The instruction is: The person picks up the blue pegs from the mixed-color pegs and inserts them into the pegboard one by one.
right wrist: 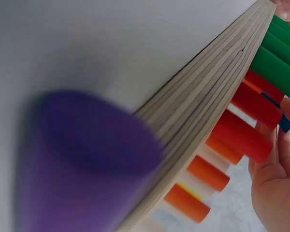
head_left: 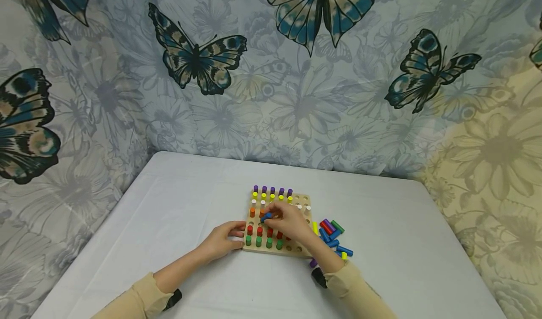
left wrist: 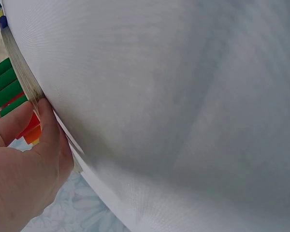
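A wooden pegboard [head_left: 277, 253] stands on the white table with rows of coloured pegs upright in its holes. My right hand [head_left: 285, 219] reaches over it and pinches a blue peg [head_left: 267, 217] between thumb and fingers, tilted, close over the row of holes between the orange pegs [head_left: 252, 212] and red pegs [head_left: 250, 230]. In the right wrist view the blue peg [right wrist: 285, 123] shows partly behind the red pegs. My left hand [head_left: 220, 240] rests its fingertips and thumb against the board's left edge, near the green pegs [left wrist: 9, 92].
Loose pegs lie right of the board: several blue [head_left: 344, 251], plus red, green [head_left: 337, 226], yellow [head_left: 315, 228] and purple [head_left: 313, 263]. Purple [head_left: 273, 190], yellow and white pegs stand in the back rows. A butterfly-patterned cloth [head_left: 254, 116] hangs behind the table [head_left: 203, 178].
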### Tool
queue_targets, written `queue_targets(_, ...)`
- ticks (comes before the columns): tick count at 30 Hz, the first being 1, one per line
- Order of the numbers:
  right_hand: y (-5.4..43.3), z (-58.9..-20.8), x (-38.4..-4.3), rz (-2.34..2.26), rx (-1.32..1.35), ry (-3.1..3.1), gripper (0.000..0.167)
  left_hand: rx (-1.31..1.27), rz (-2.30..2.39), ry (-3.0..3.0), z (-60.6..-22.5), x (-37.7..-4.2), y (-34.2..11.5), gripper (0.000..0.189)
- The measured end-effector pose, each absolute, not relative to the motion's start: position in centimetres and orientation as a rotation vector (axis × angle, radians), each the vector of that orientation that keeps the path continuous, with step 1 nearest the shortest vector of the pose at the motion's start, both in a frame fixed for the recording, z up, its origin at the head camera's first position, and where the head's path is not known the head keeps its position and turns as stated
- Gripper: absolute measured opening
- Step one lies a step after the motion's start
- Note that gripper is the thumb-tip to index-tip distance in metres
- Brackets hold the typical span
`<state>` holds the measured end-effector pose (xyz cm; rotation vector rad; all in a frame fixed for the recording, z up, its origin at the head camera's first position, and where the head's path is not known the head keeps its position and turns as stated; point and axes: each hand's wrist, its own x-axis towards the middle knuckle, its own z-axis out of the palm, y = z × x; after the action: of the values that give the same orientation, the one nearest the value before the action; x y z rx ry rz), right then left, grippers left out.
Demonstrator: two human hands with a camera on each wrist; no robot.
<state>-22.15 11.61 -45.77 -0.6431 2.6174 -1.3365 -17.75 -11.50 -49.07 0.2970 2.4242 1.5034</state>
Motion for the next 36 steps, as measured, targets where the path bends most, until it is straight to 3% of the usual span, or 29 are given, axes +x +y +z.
queue_targets(36,8.3,-45.8,-22.6,-1.153,-0.966,2.634,0.020,0.347,1.518,2.449,-48.9,-17.6,-11.8,0.057)
